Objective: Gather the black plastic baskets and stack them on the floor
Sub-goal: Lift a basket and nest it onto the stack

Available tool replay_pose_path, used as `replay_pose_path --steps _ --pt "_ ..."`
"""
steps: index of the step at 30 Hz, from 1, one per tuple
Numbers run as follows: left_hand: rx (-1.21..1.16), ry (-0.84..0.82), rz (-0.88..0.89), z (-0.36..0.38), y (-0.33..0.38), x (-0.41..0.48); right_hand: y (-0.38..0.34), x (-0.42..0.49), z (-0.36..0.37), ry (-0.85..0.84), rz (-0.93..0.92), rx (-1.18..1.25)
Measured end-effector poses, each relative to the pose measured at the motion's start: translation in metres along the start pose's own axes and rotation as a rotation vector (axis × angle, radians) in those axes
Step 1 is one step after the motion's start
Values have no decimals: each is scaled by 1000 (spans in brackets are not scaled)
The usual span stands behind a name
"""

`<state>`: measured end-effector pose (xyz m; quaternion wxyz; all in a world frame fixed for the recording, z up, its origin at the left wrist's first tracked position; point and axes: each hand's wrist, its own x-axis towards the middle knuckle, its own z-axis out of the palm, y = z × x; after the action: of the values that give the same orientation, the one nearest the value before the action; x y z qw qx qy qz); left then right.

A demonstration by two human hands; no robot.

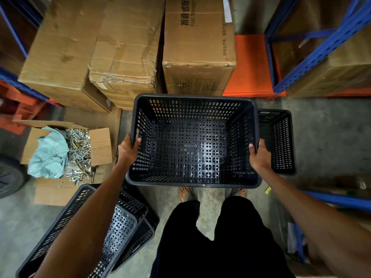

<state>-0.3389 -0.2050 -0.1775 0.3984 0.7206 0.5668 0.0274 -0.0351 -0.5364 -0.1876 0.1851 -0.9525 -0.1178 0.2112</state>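
I hold a large black perforated plastic basket [193,141] upright and empty, in front of me above the floor. My left hand [128,150] grips its left rim. On the right rim my right hand [260,157] is clenched. Behind the held basket, to the right, a second black basket [279,141] stands on the concrete floor, partly hidden. At the lower left lie more black baskets [120,227], nested and tilted, partly covered by my left forearm.
Tall cardboard boxes [124,49] stand ahead. An open carton of metal bolts and a green cloth [66,151] sits at the left. Blue shelving [321,51] with orange beams flanks both sides. A tyre [10,175] shows at the far left. My feet are under the basket.
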Motion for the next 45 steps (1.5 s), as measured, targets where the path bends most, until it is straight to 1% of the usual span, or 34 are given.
replay_pose_path --steps 3,6,10,12,15,20,24,27,30,33,37,41,45 --pt "37 -27 -13 -3 -3 -5 5 -8 -4 -74 40 28" --pt "3 -57 -25 -6 -8 -13 10 -20 -6 -59 92 76" --pt "-29 -46 -41 -2 -18 -29 15 -30 -2 -67 149 113" --pt "-32 -37 -31 -2 -18 -28 13 -33 1 -68 170 110" --pt "-4 -58 -61 -5 -16 -25 12 -37 3 -61 211 86" --pt "54 -74 -102 -3 -17 -26 17 -41 1 -65 179 95" --pt "169 -80 -122 -5 -24 -36 26 -45 0 -122 183 68" --pt "179 -70 -123 -3 -33 -44 42 -55 5 -130 182 63" --pt "171 -49 -108 -2 -39 -54 50 -63 10 -113 185 96" --pt "151 -65 -101 -1 -51 -63 52 -69 12 -123 221 186" --pt "174 -60 -26 -8 -67 -68 54 -75 15 -128 226 238" --pt "-2 -123 -24 -10 -77 -71 54 -75 17 -105 203 223" --pt "-54 -83 -23 -7 -79 -72 54 -69 16 -100 207 225"
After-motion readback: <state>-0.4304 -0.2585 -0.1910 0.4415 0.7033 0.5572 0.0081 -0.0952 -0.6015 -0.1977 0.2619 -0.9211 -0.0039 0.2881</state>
